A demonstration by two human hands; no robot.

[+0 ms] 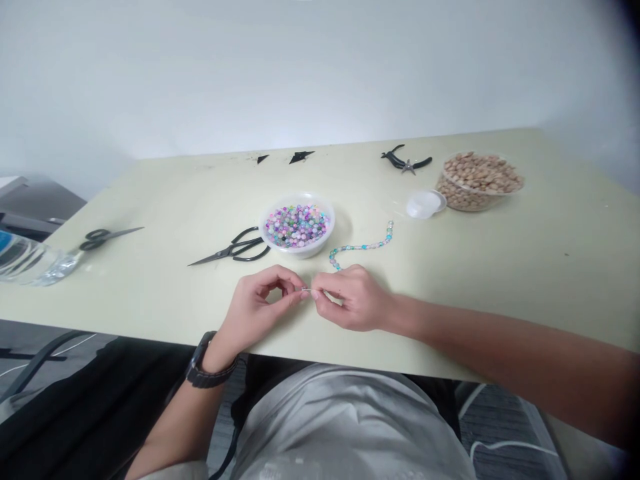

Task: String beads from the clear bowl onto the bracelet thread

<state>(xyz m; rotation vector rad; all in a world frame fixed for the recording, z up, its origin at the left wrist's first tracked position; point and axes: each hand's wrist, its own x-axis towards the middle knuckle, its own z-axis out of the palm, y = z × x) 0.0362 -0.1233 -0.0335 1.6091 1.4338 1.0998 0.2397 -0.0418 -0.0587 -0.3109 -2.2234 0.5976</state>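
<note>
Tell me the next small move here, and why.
Probably take one bead from the white bowl of mixed beads. The left hand and right hand are pinching a thin wire at the table's near edge, and the beaded strand just beyond them looks unfinished, with one end loose.

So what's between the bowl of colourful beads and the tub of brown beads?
In the head view, a small white round plastic piece lies between the bowl and the tub.
</note>
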